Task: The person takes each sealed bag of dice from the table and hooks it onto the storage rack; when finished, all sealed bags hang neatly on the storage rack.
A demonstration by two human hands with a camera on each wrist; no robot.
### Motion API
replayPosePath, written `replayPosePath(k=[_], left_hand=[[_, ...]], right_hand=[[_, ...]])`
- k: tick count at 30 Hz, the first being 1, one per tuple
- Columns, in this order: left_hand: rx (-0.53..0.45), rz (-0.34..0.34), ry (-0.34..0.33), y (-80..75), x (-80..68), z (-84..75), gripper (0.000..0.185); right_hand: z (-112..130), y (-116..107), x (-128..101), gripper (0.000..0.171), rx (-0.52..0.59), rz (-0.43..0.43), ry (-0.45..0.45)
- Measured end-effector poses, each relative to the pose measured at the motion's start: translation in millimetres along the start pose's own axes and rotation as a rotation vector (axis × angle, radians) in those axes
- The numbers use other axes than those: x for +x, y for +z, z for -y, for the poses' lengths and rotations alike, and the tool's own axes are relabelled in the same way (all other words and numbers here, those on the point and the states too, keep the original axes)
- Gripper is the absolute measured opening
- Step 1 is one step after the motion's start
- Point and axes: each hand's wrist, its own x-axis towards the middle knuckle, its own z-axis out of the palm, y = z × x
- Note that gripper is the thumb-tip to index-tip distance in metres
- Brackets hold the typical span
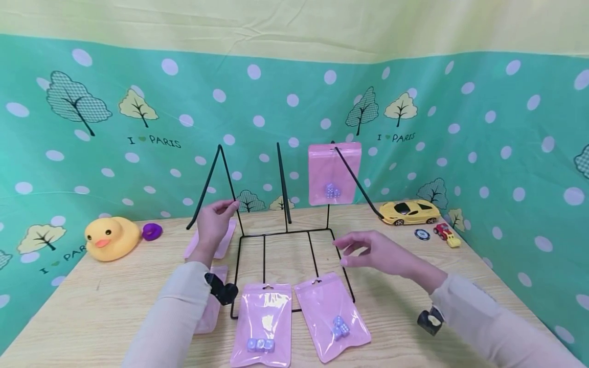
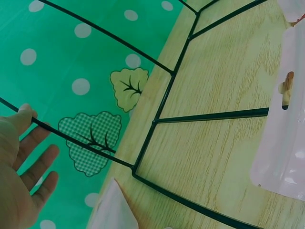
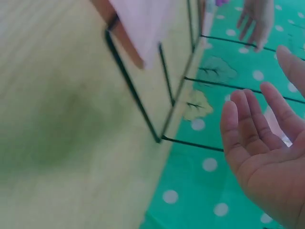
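A black wire display rack (image 1: pixel 299 232) with several angled hooks stands on the table. Thumb and index finger of my left hand (image 1: pixel 213 222) pinch its left upright rod (image 2: pixel 71 138); the other fingers are loosely extended. My right hand (image 1: pixel 375 250), fingers spread and slightly bent, hovers by the right side of the base and holds nothing. From the right hook hangs a pink zip pouch (image 1: pixel 332 171) with dice inside. Two more pink pouches, a left one (image 1: pixel 264 314) and a right one (image 1: pixel 319 304), lie at the front over the base, dice showing in each.
More pink pouches, a far one (image 1: pixel 225 244) and a near one (image 1: pixel 209 317), lie partly behind my left arm. A yellow duck (image 1: pixel 112 239) and purple toy (image 1: pixel 152 231) sit left. Right are a yellow car (image 1: pixel 409 212), a poker chip (image 1: pixel 422 234) and a small toy vehicle (image 1: pixel 446 235).
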Motion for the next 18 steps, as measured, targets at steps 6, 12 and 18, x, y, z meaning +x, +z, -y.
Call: replayPosePath(k=[6, 12, 18], left_hand=[[0.007, -0.006, 0.012, 0.0, -0.1, 0.1, 0.038], [0.000, -0.006, 0.006, 0.2, 0.0, -0.5, 0.038], [0.002, -0.009, 0.001, 0.5, 0.5, -0.6, 0.038]], right_hand=[[-16, 19, 2, 0.048, 0.002, 0.071, -0.047], [-28, 33, 5, 0.050, -0.022, 0.064, -0.030], [-33, 45, 10, 0.051, -0.103, 0.046, 0.005]])
